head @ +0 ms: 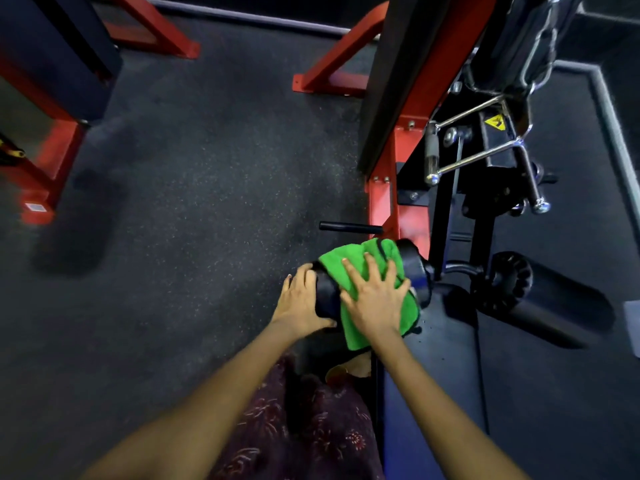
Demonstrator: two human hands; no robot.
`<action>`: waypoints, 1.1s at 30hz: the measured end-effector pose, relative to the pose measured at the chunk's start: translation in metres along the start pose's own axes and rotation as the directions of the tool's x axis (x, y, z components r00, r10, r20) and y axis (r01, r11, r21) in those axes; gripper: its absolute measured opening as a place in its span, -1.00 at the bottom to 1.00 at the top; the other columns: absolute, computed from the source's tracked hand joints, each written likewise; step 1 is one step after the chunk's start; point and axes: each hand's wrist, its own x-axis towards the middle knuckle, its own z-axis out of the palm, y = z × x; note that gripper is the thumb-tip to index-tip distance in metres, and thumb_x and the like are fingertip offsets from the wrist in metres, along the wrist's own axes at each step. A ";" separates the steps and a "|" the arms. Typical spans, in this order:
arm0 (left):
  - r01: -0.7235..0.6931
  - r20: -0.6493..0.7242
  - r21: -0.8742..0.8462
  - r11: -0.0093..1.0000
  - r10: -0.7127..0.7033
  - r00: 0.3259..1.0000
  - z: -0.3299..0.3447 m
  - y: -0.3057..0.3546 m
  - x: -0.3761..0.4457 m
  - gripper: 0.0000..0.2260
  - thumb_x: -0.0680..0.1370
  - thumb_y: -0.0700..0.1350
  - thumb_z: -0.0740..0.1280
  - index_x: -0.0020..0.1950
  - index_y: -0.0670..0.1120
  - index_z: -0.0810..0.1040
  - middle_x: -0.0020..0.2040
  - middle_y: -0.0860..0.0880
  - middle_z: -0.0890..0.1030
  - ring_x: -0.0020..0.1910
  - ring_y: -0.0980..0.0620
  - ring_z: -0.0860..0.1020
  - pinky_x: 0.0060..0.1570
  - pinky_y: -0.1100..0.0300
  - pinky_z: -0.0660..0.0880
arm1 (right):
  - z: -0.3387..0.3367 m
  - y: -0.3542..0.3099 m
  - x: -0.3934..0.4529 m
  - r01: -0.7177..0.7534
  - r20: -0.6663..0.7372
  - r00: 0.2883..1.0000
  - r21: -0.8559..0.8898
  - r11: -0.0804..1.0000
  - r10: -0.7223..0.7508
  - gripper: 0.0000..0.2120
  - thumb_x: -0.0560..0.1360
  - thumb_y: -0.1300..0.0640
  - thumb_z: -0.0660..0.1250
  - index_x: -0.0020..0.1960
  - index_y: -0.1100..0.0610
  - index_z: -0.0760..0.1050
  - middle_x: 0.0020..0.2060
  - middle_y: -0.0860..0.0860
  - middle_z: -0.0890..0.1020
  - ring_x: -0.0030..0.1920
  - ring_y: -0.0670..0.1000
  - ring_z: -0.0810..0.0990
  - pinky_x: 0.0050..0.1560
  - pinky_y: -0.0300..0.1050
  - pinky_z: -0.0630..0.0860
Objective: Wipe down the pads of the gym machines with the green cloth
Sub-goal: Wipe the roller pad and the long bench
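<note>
Head view: green cloth point(363, 271) draped over black roller pad point(327, 296) at the end of the bench point(446, 358). Right hand point(375, 299) lies flat on the cloth, fingers spread, pressing it onto the pad. Left hand point(299, 301) cups the pad's left end, fingers curled round it. Second roller pad point(554, 296) sits to the right; red frame point(384, 202) stands behind on speckled floor point(207, 185).
</note>
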 end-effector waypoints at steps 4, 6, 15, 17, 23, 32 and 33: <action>-0.004 0.135 -0.004 1.000 0.005 0.991 -0.025 -0.004 0.022 0.11 0.23 0.21 0.56 0.52 -0.16 -0.04 0.51 -0.07 0.08 0.49 -0.05 0.13 0.46 -0.05 0.00 | -0.015 0.023 0.022 -0.190 -0.068 0.979 0.046 0.981 0.193 -0.45 0.53 -0.22 0.17 0.49 -0.20 0.15 0.51 0.03 0.15 0.48 0.25 0.03 0.36 0.37 0.08; 0.034 0.240 0.049 0.998 -0.045 0.970 -0.025 -0.001 0.030 0.24 0.23 0.22 0.55 0.54 -0.15 -0.26 0.57 -0.04 -0.15 0.55 -0.01 -0.07 0.47 -0.13 -0.14 | -0.018 0.012 0.029 -0.194 -0.059 0.979 0.032 0.980 0.196 -0.46 0.54 -0.21 0.17 0.49 -0.17 0.19 0.49 0.05 0.18 0.47 0.27 0.04 0.36 0.39 0.05; 0.051 0.170 0.156 0.986 -0.078 0.982 -0.004 0.010 0.018 0.19 0.28 0.21 0.53 0.54 -0.19 -0.23 0.57 -0.10 -0.10 0.55 -0.02 -0.09 0.49 -0.09 -0.16 | -0.002 0.002 0.002 -0.004 -0.026 1.000 -0.021 1.000 0.004 -0.43 0.55 -0.23 0.14 0.51 -0.24 0.06 0.52 0.00 0.12 0.49 0.21 0.03 0.37 0.30 0.09; 0.075 0.119 0.183 0.980 -0.098 0.988 0.003 0.014 0.007 0.18 0.31 0.19 0.52 0.53 -0.20 -0.27 0.57 -0.09 -0.16 0.55 -0.02 -0.13 0.48 -0.05 -0.19 | -0.004 0.016 0.007 -0.093 -0.085 0.992 0.016 0.995 0.095 -0.44 0.53 -0.24 0.15 0.50 -0.23 0.11 0.51 0.01 0.17 0.47 0.22 0.06 0.35 0.29 0.11; 0.110 -0.032 0.323 0.940 -0.106 0.994 0.019 0.027 -0.012 -0.03 0.50 0.01 0.38 0.49 -0.29 -0.34 0.53 -0.12 -0.26 0.54 -0.14 -0.16 0.47 -0.08 -0.25 | -0.009 -0.009 0.026 -0.207 -0.069 0.976 0.025 0.978 0.208 -0.44 0.53 -0.25 0.13 0.49 -0.12 0.19 0.48 0.10 0.22 0.45 0.26 0.09 0.36 0.33 0.10; -0.046 -0.066 0.083 0.996 0.051 0.996 0.021 0.003 -0.017 -0.06 0.39 0.16 0.45 0.54 -0.15 -0.03 0.51 -0.08 0.07 0.53 -0.02 0.00 0.48 0.06 -0.28 | 0.003 0.026 0.008 -0.113 -0.116 0.987 -0.004 0.994 0.112 -0.44 0.53 -0.24 0.17 0.49 -0.19 0.16 0.48 0.05 0.23 0.45 0.23 0.12 0.32 0.28 0.14; -0.058 -0.077 0.055 0.997 0.062 0.995 0.015 -0.003 -0.015 -0.08 0.37 0.17 0.46 0.53 -0.11 0.03 0.48 -0.04 0.13 0.51 0.00 0.06 0.49 0.07 -0.26 | 0.002 0.033 0.011 -0.161 -0.148 0.975 0.023 0.987 0.163 -0.45 0.52 -0.23 0.18 0.48 -0.18 0.20 0.47 0.07 0.26 0.43 0.25 0.14 0.31 0.28 0.16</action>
